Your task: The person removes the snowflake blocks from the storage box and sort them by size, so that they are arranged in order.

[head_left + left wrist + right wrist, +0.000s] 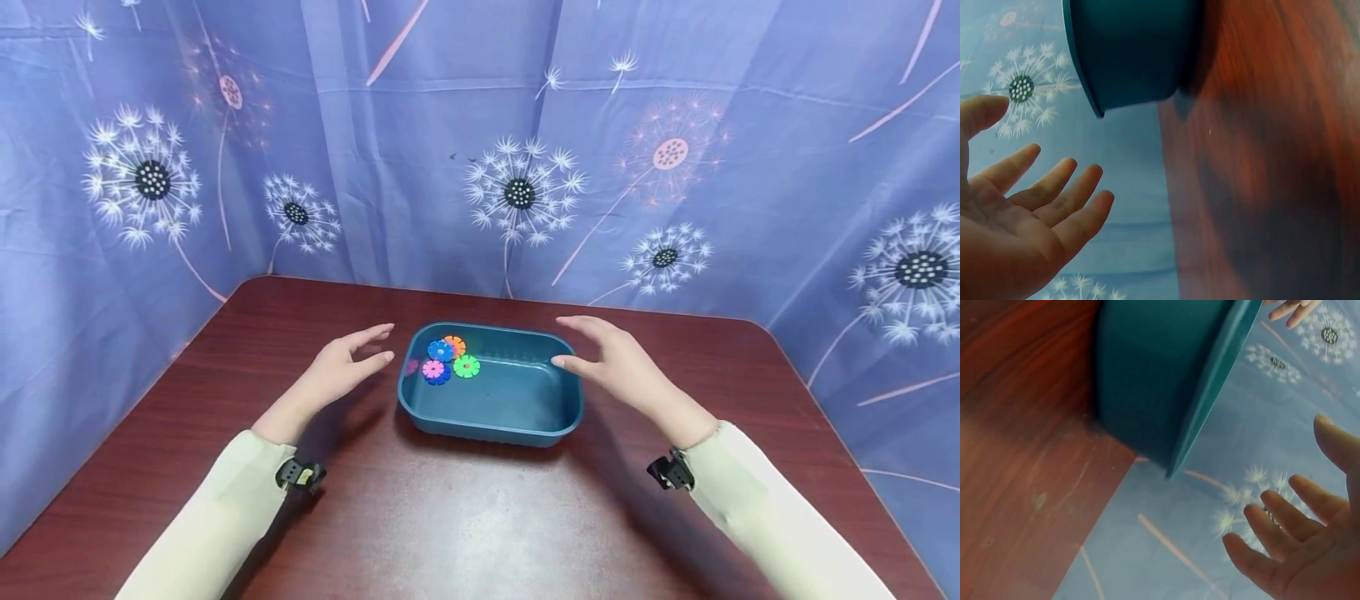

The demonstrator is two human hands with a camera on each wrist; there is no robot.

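Note:
A dark teal plastic basin [495,429] stands on the table in the head view. Several flower-shaped plastic discs lie at its left end: a green disc [467,367], a pink disc [432,370], an orange disc [455,343] and blue ones, some overlapping. To the left of the basin my left hand [337,371] hovers with fingers spread and nothing held. My right hand [618,362] is over the basin's right end, thumb and fingers apart, holding nothing. In both wrist views, the hand [1041,212] and the other hand [1304,531] show gaps between their fingers and the basin's outer wall.
The dark red wooden table [322,517] has rounded far corners. A blue curtain [420,167] printed with dandelions hangs behind it and along both sides. Black straps with small devices sit at each wrist, the left strap [300,475] and the right strap [671,469].

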